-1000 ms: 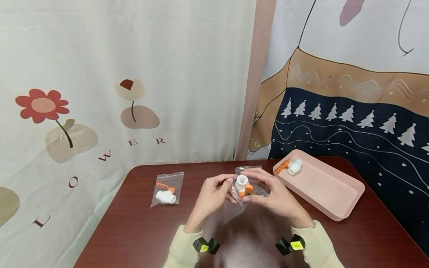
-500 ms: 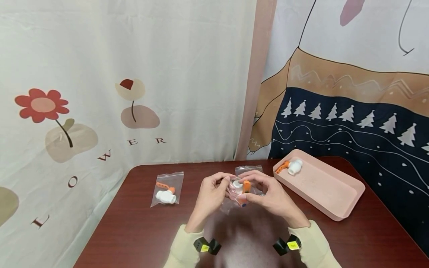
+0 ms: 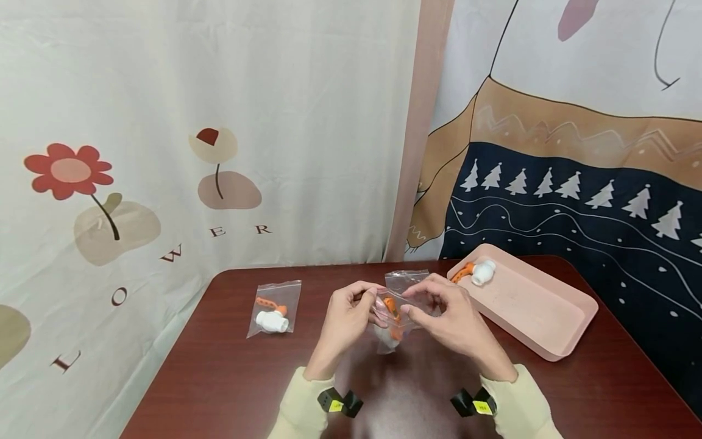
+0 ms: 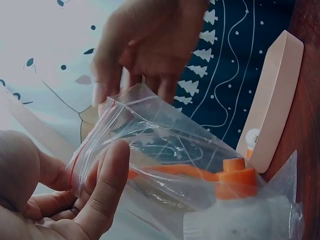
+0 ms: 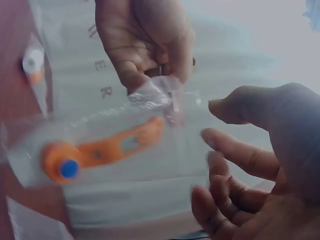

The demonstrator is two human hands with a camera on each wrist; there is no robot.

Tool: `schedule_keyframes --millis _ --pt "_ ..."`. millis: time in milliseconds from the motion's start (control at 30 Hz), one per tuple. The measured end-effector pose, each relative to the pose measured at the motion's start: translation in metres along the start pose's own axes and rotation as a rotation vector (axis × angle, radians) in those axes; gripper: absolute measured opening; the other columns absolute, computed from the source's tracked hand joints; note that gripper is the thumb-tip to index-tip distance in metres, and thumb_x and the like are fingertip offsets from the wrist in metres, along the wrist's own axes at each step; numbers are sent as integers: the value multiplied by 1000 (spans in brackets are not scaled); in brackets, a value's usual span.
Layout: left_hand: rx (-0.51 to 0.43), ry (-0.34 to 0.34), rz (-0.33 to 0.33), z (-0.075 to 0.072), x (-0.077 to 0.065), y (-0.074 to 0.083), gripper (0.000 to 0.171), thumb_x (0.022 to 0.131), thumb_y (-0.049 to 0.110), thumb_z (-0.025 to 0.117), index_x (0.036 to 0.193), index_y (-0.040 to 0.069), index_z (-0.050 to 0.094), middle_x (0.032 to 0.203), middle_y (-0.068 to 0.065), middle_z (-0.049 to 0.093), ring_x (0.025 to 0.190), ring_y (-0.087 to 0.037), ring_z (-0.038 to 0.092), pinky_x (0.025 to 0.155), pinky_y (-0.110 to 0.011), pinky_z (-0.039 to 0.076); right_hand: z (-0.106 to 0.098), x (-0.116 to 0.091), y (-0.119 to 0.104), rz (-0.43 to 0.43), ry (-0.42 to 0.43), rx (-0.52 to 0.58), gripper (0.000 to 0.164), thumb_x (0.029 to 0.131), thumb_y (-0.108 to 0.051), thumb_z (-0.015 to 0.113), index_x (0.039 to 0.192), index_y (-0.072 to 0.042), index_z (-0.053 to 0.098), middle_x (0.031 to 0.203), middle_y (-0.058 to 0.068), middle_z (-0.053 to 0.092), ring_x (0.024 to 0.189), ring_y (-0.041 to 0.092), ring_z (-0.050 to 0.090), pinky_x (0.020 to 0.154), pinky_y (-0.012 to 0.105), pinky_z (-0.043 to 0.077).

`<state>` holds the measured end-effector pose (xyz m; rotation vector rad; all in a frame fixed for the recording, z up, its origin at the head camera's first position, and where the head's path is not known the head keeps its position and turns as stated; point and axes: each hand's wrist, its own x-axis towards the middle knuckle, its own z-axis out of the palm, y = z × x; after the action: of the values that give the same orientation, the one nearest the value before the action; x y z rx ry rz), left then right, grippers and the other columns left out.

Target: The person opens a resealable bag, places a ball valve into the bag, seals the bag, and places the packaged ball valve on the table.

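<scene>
Well, glossy brown table (image 3: 219, 378) under the bag (image 4: 160, 135), printed curtains (image 3: 318, 134) behind.

Bagged valve (image 4: 235, 210) partly below left-wrist view

A clear zip bag (image 5: 172, 155) stretches across the view, an orange handle (image 5: 117, 147) lying slantwise inside it. A blue round spot (image 5: 69, 168) marks the handle's thick end, at the bag's left part, which is blurred. Above the bag, the left hand (image 5: 147, 42) pinches its top edge, where the plastic bunches up. Right of the bag, the right hand (image 5: 290, 165) has its fingers loosely bent, fingertips beside the plastic; whether they touch it is unclear. Left of and above the bag, a white-and-orange piece (image 5: 33, 61) lies on the reddish-brown bench (image 5: 12, 85). Behind the bag hangs pale cloth (image 5: 235, 45) with printed letters.
</scene>
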<state>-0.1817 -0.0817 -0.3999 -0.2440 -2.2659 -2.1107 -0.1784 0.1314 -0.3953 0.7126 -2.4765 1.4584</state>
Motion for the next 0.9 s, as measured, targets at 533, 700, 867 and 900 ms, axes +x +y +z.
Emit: schedule_keyframes --millis 533,700,867,900 --pt "-58 19 -19 2 1 1 25 105 7 52 115 -7 71 85 -22 70 62 -16 70 63 -36 65 13 -7 -15 -123 -78 -229 9 90 -18 79 85 -21 73 67 -18 62 60 -7 52 55 17 47" --pt "-71 -22 -30 0 1 1 24 105 6 53 119 -6 69 84 -23 71 61 -16 70 62 -38 65 8 -6 -13 -231 -43 -239 12 90 -11 78 84 -19 71 68 -19 59 61 -6 51 55 16 47" --pt "59 -102 -16 -5 -1 1 27 104 11 57 128 12 69 82 -24 71 57 -17 67 60 -51 63 -1 -6 -13 -274 -34 -274 11 91 -10 77 89 -20 72 73 -19 58 65 -2 50 57 16 46" --pt "100 -121 -6 -6 -2 2 27 104 12 58 128 17 69 80 -23 70 56 -18 65 59 -51 63 -4 -6 -13 -280 -34 -284 11 91 -10 77 90 -20 72 75 -19 59 66 -1 50 58 16 46"
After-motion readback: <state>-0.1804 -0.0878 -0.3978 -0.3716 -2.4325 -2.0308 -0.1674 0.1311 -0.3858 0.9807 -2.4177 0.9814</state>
